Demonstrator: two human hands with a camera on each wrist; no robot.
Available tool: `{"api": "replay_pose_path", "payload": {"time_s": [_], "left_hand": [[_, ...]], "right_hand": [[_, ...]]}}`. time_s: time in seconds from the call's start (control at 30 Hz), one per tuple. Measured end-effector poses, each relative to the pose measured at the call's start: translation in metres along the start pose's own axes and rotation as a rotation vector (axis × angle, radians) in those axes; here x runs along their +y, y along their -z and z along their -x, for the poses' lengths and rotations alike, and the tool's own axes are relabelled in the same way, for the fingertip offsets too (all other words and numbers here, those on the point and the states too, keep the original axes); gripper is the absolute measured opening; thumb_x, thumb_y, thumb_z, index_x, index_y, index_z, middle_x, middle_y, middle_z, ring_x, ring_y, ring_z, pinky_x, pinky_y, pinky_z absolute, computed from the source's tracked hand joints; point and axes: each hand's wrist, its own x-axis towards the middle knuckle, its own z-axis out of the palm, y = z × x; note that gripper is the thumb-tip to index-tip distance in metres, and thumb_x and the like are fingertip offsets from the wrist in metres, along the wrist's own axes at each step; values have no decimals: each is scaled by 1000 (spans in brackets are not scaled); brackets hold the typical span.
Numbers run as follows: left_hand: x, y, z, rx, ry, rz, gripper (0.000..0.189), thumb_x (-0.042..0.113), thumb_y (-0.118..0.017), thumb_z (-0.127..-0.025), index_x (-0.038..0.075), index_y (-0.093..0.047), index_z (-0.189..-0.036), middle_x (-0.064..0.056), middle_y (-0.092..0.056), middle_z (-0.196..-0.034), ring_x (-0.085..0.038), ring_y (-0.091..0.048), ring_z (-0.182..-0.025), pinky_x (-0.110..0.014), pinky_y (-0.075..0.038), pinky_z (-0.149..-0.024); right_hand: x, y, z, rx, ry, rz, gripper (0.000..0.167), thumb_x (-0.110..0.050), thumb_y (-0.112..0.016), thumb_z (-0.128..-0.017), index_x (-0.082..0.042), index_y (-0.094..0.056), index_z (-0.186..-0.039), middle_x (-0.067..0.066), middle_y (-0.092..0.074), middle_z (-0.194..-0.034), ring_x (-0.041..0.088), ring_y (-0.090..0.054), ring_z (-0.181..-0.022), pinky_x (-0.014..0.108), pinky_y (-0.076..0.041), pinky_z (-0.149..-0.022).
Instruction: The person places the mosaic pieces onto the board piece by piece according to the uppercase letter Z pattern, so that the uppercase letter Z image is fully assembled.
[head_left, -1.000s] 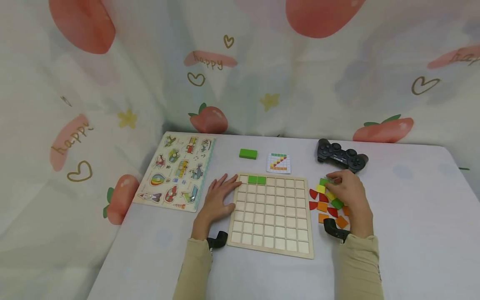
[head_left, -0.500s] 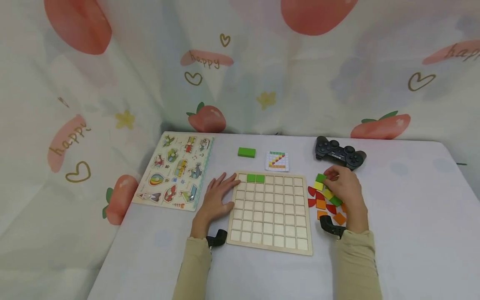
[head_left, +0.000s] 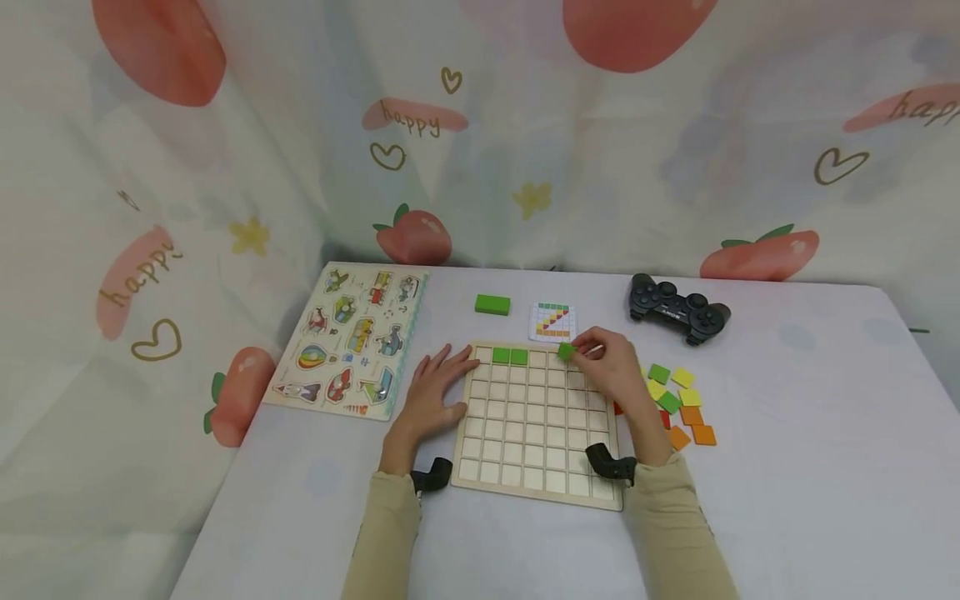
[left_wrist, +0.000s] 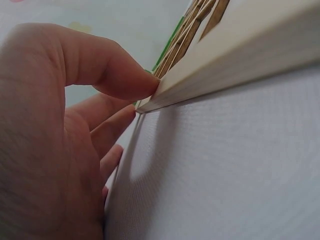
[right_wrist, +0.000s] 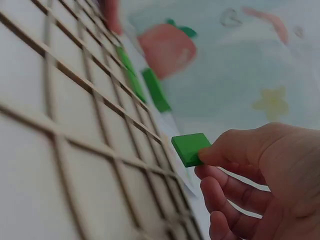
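A wooden grid board [head_left: 525, 427] lies on the table, with two green tiles [head_left: 510, 357] side by side in its top row. My left hand [head_left: 432, 398] rests at the board's left edge, fingers spread. In the left wrist view, the thumb [left_wrist: 127, 82] touches the side of the frame. My right hand [head_left: 613, 367] pinches a green square tile [right_wrist: 190, 148] between thumb and fingertips, over the top row toward the right. Right of the board lie loose yellow, green, orange and red pieces [head_left: 692, 415], some hidden behind the right hand and wrist.
Behind the board are a small card with a coloured grid pattern [head_left: 553, 322] and a green block [head_left: 492, 305]. A black game controller [head_left: 678, 308] lies at the back right. A picture puzzle board [head_left: 348, 342] lies to the left.
My right hand has picked up a green tile from the loose pieces and carried it left, over the board's top row. The left hand has stayed at the board's edge.
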Motion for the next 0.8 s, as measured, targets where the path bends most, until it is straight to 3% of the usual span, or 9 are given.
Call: {"api": "replay_pose_path", "payload": {"time_s": [0.1,0.2,0.57,0.8], "left_hand": [[-1,-1,0,-4,2,1,76,20,-58,-69,24,-51,-145,8,-33,-158,-22,-16,-150,-46,-4,-121],[-3,-2,-1,5,-9,0,76,20,-58,-69,23,-52,-144,7,-33,-158,-23,-17,-150,-46,-5,-121],[-8,-4,1,10,-18,-21,77,21,-59,-69,24,-51,-145,7,-33,-158,-22,-17,-150,-47,-6,-121],[-6,-2,-1,-2,-7,-11,76,21,-58,-69,24,-51,-145,9,-32,-159,-21,-15,-150,-45,-5,-121]], "right_hand": [[-6,-19,-2,-49,27,-4,15,-9,-66,-88,-2,-68,-101,11,-67,-91,23,-62,-80,33,-50,-72],[-8,-29,-2,-48,43,-5,14,-8,-66,-87,-2,-68,-100,10,-67,-89,23,-63,-80,35,-50,-72],[-8,-41,-4,-38,63,-3,22,-9,-64,-89,-2,-67,-110,11,-67,-92,23,-62,-80,35,-49,-72],[-10,-46,-4,-16,71,71,20,-12,-62,-91,-4,-71,-107,11,-65,-96,24,-59,-81,34,-47,-70]]}}
